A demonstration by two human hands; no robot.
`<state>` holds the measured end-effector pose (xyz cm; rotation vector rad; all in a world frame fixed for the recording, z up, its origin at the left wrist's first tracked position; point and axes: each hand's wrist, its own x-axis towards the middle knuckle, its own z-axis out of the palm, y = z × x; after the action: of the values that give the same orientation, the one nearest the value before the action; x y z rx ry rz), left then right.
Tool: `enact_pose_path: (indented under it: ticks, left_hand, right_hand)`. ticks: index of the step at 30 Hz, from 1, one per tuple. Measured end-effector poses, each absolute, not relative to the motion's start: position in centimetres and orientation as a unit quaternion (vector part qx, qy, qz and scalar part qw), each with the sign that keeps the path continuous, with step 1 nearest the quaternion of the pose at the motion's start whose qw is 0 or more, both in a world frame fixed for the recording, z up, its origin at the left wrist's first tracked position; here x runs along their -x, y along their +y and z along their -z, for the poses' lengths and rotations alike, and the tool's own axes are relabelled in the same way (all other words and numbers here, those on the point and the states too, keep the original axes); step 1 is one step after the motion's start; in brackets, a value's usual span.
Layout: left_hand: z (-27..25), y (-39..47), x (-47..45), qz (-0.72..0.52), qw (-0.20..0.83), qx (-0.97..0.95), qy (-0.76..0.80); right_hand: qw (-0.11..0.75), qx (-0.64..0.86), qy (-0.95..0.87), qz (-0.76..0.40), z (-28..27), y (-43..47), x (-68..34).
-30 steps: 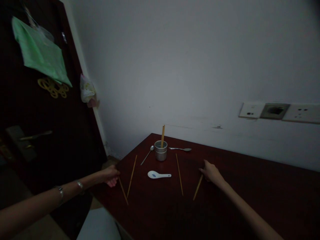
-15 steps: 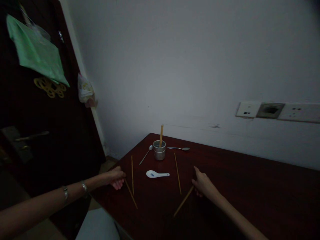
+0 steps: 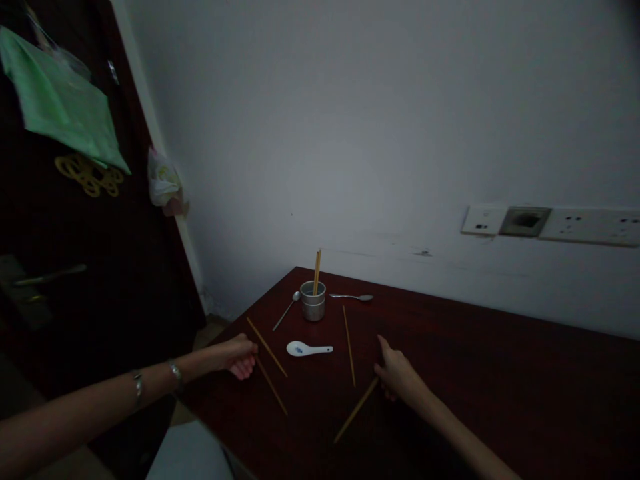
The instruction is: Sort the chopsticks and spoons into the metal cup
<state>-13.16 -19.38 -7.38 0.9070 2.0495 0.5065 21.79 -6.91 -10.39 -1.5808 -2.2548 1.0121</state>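
My left hand, closed, grips the upper end of a wooden chopstick that slants down to the right. Just beyond it another chopstick lies at a similar slant. My right hand is closed on the end of a chopstick pointing down to the left, its index finger stretched forward. Between the hands lie a white soup spoon and a nearly upright-looking chopstick. Behind them a metal cup holds chopsticks. Metal spoons flank the cup.
The dark red table meets a pale wall with sockets at right. A dark door with a green cloth stands at left. A white seat is below the table edge.
The loose chopstick near my left hand has turned from nearly straight to a slant. My left hand has shifted slightly right with its chopstick. The whole view has shifted a little.
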Motion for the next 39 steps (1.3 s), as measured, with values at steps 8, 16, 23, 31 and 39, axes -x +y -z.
enact_pose_path:
  ticks: [8, 16, 23, 31, 39]
  left_hand:
    - [7.5, -21.1, 16.0, -0.188, 0.431, -0.311, 0.826]
    - [5.7, -18.5, 16.9, -0.103, 0.282, -0.405, 0.864]
    - [-1.2, -9.3, 13.9, -0.256, 0.137, -0.558, 0.777]
    - [-0.5, 0.6, 10.5, -0.355, 0.184, -0.6, 0.693]
    - [1.1, 2.8, 10.4, -0.354, 0.295, -0.57, 0.681]
  right_hand:
    - [0.091, 0.52, -0.795, -0.299, 10.0, -7.1, -21.9]
    - [0.171, 0.456, -0.847, -0.212, 6.7, -3.4, -21.3]
    - [0.318, 0.379, -0.787, -0.368, 0.3, 2.4, -13.2]
    - [0.329, 0.396, -0.744, -0.426, 0.2, 6.8, -5.6]
    - [0.341, 0.389, -0.739, -0.431, 1.4, 7.9, -3.7]
